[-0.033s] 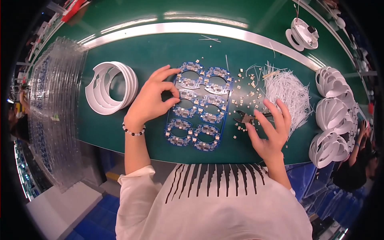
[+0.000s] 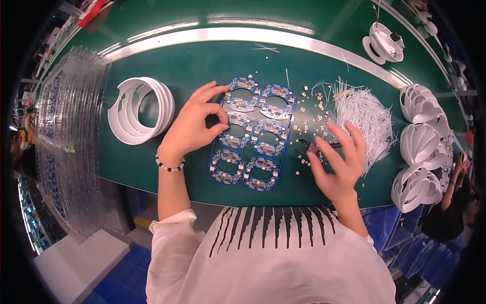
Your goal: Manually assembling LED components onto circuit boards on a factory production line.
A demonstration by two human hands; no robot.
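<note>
A blue circuit board panel made up of several ring-shaped boards lies flat on the green table. My left hand is at its left edge, thumb and forefinger pinched on the rim, the other fingers stretched toward the upper left board. To the right of the panel my right hand hovers with fingers spread and nothing in it. Partly beneath that hand lies a pair of small dark cutters, its jaws toward the panel. Small pale square parts are scattered between the panel and a heap of thin white strips.
White plastic rings stand nested at the left, beside a tall stack of clear trays. More white ring-shaped shells line the right edge. A white round housing sits at the far right. Another person is beyond the right side.
My right hand has shifted slightly left and toward the far side, its fingers still spread. The left hand and the panel look unmoved.
</note>
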